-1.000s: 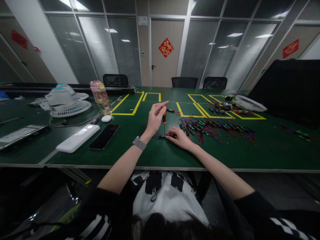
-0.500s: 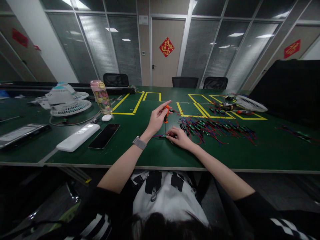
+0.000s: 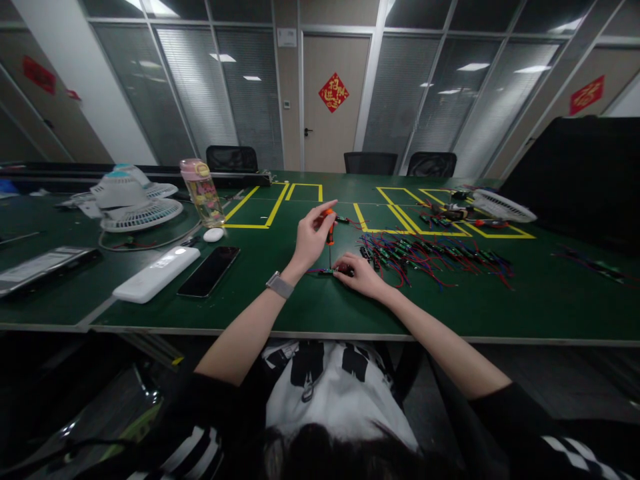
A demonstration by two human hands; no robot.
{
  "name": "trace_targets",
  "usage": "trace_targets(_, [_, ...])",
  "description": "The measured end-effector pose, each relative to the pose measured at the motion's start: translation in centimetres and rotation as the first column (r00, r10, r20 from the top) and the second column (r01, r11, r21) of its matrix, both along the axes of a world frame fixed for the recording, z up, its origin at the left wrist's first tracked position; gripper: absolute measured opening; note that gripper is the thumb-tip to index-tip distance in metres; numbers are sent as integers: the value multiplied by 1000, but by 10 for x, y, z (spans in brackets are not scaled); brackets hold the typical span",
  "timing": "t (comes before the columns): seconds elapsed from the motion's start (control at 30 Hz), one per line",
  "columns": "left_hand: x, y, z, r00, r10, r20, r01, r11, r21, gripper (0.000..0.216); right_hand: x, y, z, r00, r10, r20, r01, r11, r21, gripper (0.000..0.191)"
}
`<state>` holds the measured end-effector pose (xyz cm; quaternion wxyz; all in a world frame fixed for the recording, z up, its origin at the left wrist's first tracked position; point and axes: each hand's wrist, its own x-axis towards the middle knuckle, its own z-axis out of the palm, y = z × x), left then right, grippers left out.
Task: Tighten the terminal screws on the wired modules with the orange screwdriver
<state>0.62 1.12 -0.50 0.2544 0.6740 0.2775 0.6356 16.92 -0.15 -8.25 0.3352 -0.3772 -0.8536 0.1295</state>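
My left hand (image 3: pixel 311 239) is closed round the orange and black handle of a screwdriver (image 3: pixel 331 233), held upright. Its thin shaft runs down to a small green circuit board (image 3: pixel 327 271) with wires, lying on the green table (image 3: pixel 280 313). Whether the tip sits in a screw is too small to tell. My right hand (image 3: pixel 356 272) pinches the right end of that board, its fingers covering part of it. Just right of this hand lies a pile of similar wired circuit boards (image 3: pixel 400 253). Another small board (image 3: pixel 343 219) rests behind the screwdriver handle.
On the left are a phone (image 3: pixel 209 272), a white power bank (image 3: pixel 157 275), a pink-lidded bottle (image 3: pixel 203 193) and white fans (image 3: pixel 135 200). Yellow tape (image 3: pixel 245 227) marks rectangles on the table. A white fan grille (image 3: pixel 503 206) and a dark screen-like panel (image 3: pixel 575 180) stand at right.
The fingers of my left hand have shifted slightly on the screwdriver handle, which leans a little differently. My right hand stays at the board.
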Motion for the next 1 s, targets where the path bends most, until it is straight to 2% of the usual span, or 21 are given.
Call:
trace_targets(0.13, [-1, -1, 0, 992, 120, -30, -118, 991, 65, 23, 0, 0, 0, 1000, -4, 0, 4, 1000, -2, 8])
trace_targets(0.2, [-1, 0, 1, 997, 71, -17, -70, 996, 46, 25, 0, -1, 0, 1000, -4, 0, 4, 1000, -1, 8])
trace_targets(0.3, [1, 1, 1, 998, -66, 21, 66, 997, -27, 33, -1, -1, 1, 1000, -5, 5, 5, 1000, 2, 8])
trace_targets(0.37, [2, 1, 1, 995, -99, 36, 101, 993, -63, 33, -1, -2, 1, 1000, -7, 6, 7, 1000, 2, 8])
trace_targets(0.53, [1, -2, 1, 995, 95, -18, -94, 994, 47, 18, 0, -2, 1, 1000, -8, 6, 8, 1000, 0, 8])
trace_targets(0.6, [0, -2, 2, 992, 124, -15, -123, 990, 67, 15, 0, -2, 1, 1000, -7, 5, 7, 1000, 0, 8])
trace_targets(0.8, [1, -2, 3, 997, -55, 57, 58, 997, -52, 27, 0, -2, 1, 1000, -3, 3, 3, 1000, -1, 8])
trace_targets(1.0, [0, 1, -1, 987, 160, 10, -160, 987, 18, 21, 0, -1, 1, 1000, -2, 6, 2, 1000, 2, 8])
